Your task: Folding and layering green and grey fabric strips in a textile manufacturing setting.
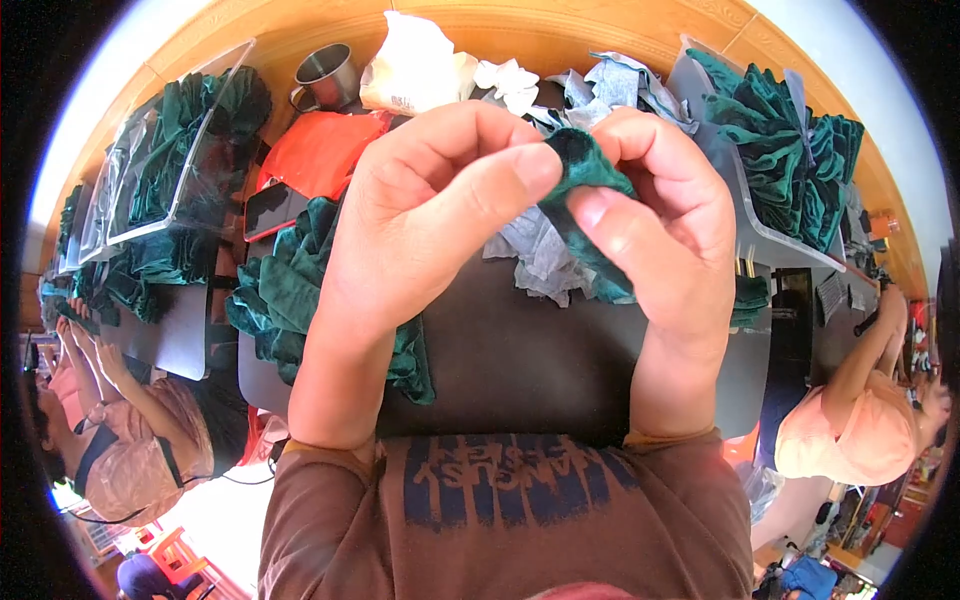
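A small piece of dark green velvet fabric (592,258) is held up above the table between my two hands. My left hand (440,195) pinches its upper left edge between thumb and forefinger. On the other side my right hand (665,215) grips the same fabric, thumb in front and fingers behind. The cloth's lower end hangs down below my right thumb. Beside my left forearm lies a heap of green velvet pieces (290,290), partly hidden by that arm. Crumpled grey cloth or paper (540,250) lies behind the held piece.
Clear plastic bins of green velvet stand at left (190,200) and right (745,190). Along the back are a metal mug (325,75), a white bag (418,62), a red bag (325,150) and a phone (272,210). People sit at left (150,440) and right (850,425).
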Motion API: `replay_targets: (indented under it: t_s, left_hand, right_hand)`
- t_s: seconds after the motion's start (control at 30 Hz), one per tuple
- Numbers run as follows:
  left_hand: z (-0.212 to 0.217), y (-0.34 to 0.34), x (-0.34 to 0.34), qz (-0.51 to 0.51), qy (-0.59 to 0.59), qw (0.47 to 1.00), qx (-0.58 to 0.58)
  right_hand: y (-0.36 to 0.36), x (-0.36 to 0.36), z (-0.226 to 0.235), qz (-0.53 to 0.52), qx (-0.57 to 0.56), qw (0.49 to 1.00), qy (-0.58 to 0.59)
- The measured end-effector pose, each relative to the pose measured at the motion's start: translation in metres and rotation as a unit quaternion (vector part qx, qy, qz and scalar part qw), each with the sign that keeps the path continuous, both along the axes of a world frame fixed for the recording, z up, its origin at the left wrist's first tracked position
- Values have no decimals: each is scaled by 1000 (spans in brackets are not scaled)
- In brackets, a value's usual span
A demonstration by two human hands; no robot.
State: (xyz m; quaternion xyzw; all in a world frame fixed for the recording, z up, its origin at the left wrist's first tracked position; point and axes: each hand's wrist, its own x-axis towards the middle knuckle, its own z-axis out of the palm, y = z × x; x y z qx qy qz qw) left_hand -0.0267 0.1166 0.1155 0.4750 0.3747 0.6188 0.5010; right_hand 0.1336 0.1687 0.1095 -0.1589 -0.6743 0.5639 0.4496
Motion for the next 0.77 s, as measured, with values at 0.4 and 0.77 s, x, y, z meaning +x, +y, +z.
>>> replay_targets:
  t_s: [0.4,0.77]
  left_hand:
    - [-9,1,5,121,207,962,134]
    - [-8,0,4,111,173,971,125]
  right_hand:
    - [-3,5,9,-32,0,999,-40]
    - [-1,6,4,-65,76,994,-52]
